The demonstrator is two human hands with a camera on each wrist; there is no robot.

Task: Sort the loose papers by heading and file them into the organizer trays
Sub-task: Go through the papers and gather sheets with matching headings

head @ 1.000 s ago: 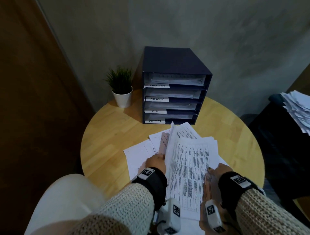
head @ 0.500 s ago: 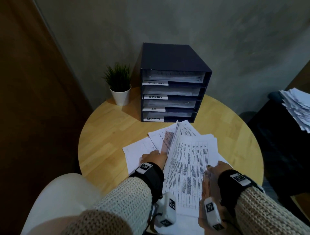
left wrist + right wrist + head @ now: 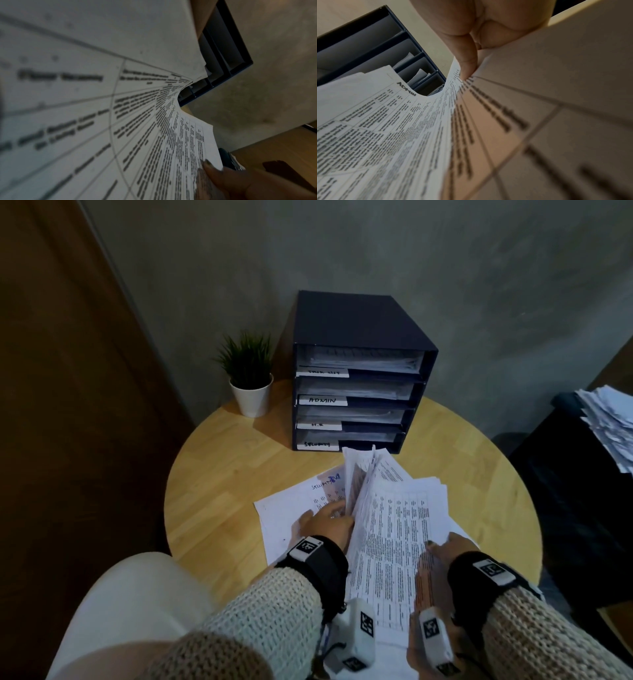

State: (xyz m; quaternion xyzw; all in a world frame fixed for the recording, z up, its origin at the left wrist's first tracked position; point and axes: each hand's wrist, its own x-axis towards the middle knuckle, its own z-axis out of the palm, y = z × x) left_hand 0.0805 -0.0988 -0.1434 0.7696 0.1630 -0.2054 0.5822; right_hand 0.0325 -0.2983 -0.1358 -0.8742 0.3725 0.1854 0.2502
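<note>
A stack of printed papers (image 3: 397, 529) lies in front of me on the round wooden table (image 3: 219, 481), its left edge raised and fanned. My left hand (image 3: 325, 520) reaches under that raised edge and holds the sheets up; its fingertips are hidden. My right hand (image 3: 445, 549) pinches the stack's right edge, thumb (image 3: 467, 65) on top. One fanned sheet is headed ADMIN (image 3: 406, 88). A flat sheet (image 3: 284, 518) with a handwritten heading lies beneath on the left. The dark blue organizer (image 3: 359, 323) stands behind, its four labelled trays holding papers.
A small potted plant (image 3: 250, 381) stands left of the organizer. Off the table at the right, another pile of papers (image 3: 609, 422) lies on a dark surface. A wooden door (image 3: 68, 405) is at the left and a grey wall behind.
The stack's left edge has been lifted higher and fanned, uncovering more of the flat sheet with the handwritten heading. My right hand has stayed on the right edge.
</note>
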